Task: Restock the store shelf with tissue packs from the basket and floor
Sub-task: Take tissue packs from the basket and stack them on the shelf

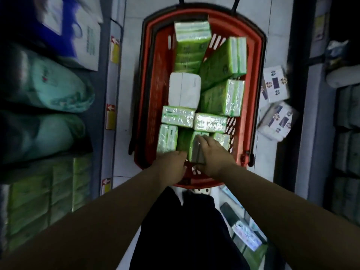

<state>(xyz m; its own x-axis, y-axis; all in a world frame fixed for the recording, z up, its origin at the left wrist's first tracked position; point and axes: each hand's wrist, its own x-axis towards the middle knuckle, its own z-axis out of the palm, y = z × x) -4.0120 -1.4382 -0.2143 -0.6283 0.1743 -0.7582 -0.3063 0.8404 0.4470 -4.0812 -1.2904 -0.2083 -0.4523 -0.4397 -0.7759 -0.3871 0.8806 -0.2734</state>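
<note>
Red basket (pixel 260 75) on the floor (pixel 132 55), full of green packs (pixel 224 98), right hand (pixel 214 152) curled over one pack (pixel 195 152) at the near end, left hand (pixel 171 164) against its side (grip unclear, blurred), white packs (pixel 274 84) beside the basket, shelf (pixel 116 90) at left.

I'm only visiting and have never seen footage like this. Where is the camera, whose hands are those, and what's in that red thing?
There is no machine here. A person wears a camera on the head, so this single picture looks down as they see it. On the shop aisle floor stands a red basket filled with green tissue packs and one white pack. The right hand grips a green pack at the basket's near end. The left hand is at that pack's other side, but its fingers are hidden. Two flower-printed packs lie on the floor to the right of the basket. Stacked green packs sit on the shelf at the left.
</note>
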